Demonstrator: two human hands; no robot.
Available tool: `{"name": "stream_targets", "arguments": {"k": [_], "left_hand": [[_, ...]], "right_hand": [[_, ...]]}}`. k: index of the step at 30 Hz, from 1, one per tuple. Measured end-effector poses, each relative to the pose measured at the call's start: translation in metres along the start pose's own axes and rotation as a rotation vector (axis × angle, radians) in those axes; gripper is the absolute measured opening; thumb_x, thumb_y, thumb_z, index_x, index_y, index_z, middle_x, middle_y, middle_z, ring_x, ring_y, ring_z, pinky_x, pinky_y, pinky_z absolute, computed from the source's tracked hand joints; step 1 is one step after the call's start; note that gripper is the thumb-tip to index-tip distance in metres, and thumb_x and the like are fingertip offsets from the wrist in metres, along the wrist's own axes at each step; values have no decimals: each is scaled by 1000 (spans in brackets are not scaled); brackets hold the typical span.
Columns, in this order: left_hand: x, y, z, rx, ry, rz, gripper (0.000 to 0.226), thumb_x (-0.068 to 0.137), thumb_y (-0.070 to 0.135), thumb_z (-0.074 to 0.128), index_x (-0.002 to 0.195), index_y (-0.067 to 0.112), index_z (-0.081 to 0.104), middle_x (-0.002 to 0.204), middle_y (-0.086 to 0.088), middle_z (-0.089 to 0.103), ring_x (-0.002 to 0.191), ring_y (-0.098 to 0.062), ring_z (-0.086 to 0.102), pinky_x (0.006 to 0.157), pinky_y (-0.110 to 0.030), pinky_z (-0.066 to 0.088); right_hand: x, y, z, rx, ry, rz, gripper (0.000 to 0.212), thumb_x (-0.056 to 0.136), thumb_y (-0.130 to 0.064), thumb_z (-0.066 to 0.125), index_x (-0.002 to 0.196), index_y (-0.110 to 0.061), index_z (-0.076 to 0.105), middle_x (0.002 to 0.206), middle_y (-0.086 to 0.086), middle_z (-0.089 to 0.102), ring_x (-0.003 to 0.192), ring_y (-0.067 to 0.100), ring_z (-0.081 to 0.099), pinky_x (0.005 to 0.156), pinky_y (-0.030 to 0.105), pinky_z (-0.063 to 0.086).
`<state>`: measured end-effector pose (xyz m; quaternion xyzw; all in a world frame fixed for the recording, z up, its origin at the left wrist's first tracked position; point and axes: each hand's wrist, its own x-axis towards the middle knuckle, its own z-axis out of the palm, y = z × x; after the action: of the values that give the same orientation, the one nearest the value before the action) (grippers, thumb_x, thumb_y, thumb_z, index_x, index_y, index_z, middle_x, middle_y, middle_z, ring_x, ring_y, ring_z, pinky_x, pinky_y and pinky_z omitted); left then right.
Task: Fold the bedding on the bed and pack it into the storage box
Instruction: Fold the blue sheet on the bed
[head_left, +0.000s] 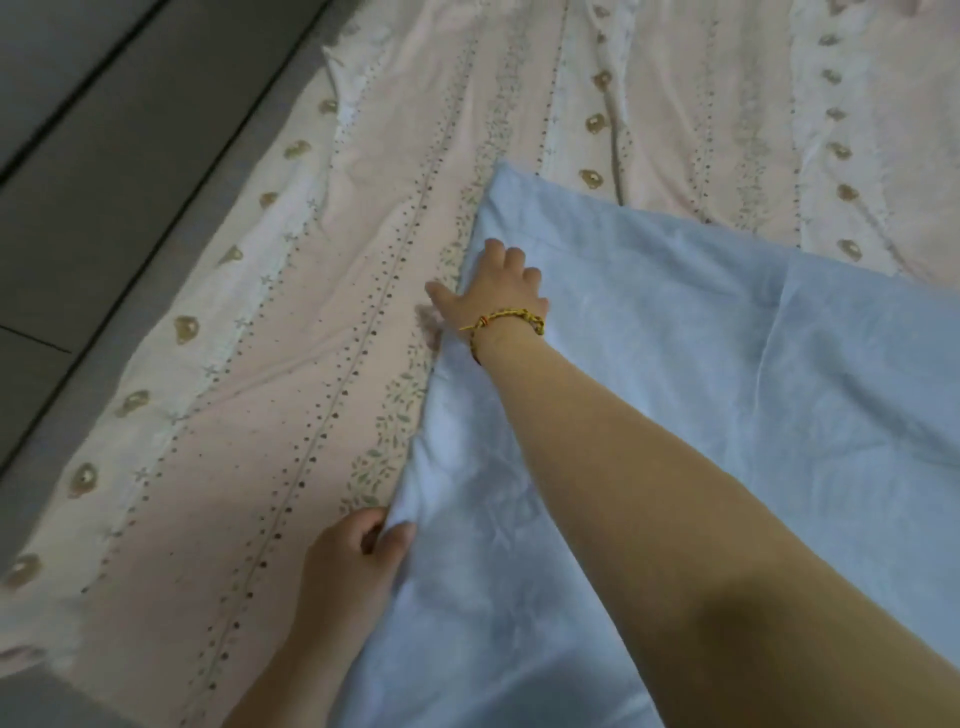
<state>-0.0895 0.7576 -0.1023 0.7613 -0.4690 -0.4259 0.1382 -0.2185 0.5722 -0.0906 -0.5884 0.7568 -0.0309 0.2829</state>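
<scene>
1. Surface: a bed with a pink sheet (322, 364) spread over it. The print runs in long stripes (dots, small leaves, white lace-like bands w/ beige heart shapes). The sheet has some soft wrinkles, esp. at top left.
2. Room: at the left there is a grey floor (78, 130) of big tiles w/ dark seams. Between floor and sheet runs a lighter grey bed edge (228, 208). The light is dim.
3. Task thing: one blue cover (701, 389), light blue, plain, lying on top of the pink sheet at the right and bottom. Its far corner points up toward the middle of the bed, and its left edge goes diagonally down to the lower left. A crease crosses it at the right.
4. Count: 1 blue cover, 1 pink sheet, 2 hands, 1 bracelet (514, 319) – yellow braided w/ red, on the right wrist.
5. Left hand (348, 566): low, at the left edge of the cover. Thumb and fingers are curled round the edge and pinch it, so the cloth bunches a little there.
6. Right hand (493, 296): the arm is stretched far out over the cover and the hand lies on the same edge, farther up. The thumb is spread out to the pink sheet, fingers on the blue cloth – seen from behind, so I cannot tell if it only presses or grasps the edge
</scene>
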Motion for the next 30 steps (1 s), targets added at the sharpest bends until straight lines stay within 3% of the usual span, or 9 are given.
{"name": "stream_targets", "arguments": {"k": [3, 5, 11, 15, 19, 21, 24, 28, 30], "left_hand": [[8, 1, -7, -47, -2, -19, 11, 83, 29, 63, 92, 24, 65, 76, 11, 65, 69, -4, 58, 57, -10, 37], [13, 2, -9, -6, 10, -19, 50, 82, 27, 66, 130, 22, 51, 108, 4, 66, 96, -13, 62, 71, -15, 38], [12, 8, -6, 101, -1, 138, 73, 89, 24, 58, 146, 31, 12, 148, 12, 30, 127, -10, 42, 93, -17, 32], [-1, 21, -7, 57, 29, 145, 58, 90, 19, 55, 141, 33, 30, 135, 4, 51, 116, -20, 53, 96, -31, 43], [-47, 62, 10, 161, 18, 324, 49, 92, 29, 49, 137, 38, 34, 119, 7, 62, 105, -13, 59, 86, -20, 42], [-70, 83, 31, 233, -39, 518, 44, 80, 31, 50, 123, 30, 56, 93, 11, 71, 81, -4, 65, 73, -13, 44], [-104, 111, 78, 172, -62, 685, 35, 53, 32, 62, 86, 26, 73, 53, 16, 64, 42, 4, 55, 46, -7, 42], [-162, 151, 152, 212, -78, 704, 45, 63, 37, 50, 104, 29, 67, 69, 15, 68, 59, 0, 63, 57, -10, 45], [-190, 161, 198, 253, -46, 762, 42, 62, 41, 39, 95, 36, 65, 56, 19, 63, 47, 3, 58, 48, -8, 41]], "right_hand": [[27, -28, 15, -139, -43, 81, 81, 91, -37, 49, 147, -21, -6, 154, 8, -3, 141, 33, 3, 105, 59, 25], [32, -31, 24, -216, -57, 96, 82, 92, -24, 49, 146, -24, -13, 154, 11, -10, 141, 36, -1, 105, 61, 24], [34, -27, 17, -219, -52, 2, 72, 93, 1, 32, 148, -25, -6, 154, 13, -12, 138, 35, 20, 102, 44, 36], [31, -3, -12, 101, 63, -74, 69, 89, 5, 27, 148, -24, 8, 151, 10, 20, 124, 29, 45, 97, 33, 38], [-3, 42, -59, 495, 183, -139, 67, 87, 13, 29, 146, -17, 20, 147, 6, 33, 132, 21, 35, 89, 7, 30], [-23, 72, -90, 651, 255, -169, 69, 83, 20, 25, 145, -11, 23, 149, 7, 28, 135, 20, 29, 90, -2, 28], [-49, 132, -135, 722, 359, -134, 68, 81, 20, 25, 142, -10, 30, 148, 7, 32, 136, 19, 31, 108, 20, 29], [-90, 231, -185, 732, 409, -74, 66, 84, 17, 27, 142, -13, 31, 145, 7, 37, 133, 19, 37, 106, 24, 33], [-109, 281, -203, 729, 396, -48, 62, 86, 15, 28, 142, -11, 31, 145, 6, 38, 131, 18, 38, 104, 20, 33]]}}
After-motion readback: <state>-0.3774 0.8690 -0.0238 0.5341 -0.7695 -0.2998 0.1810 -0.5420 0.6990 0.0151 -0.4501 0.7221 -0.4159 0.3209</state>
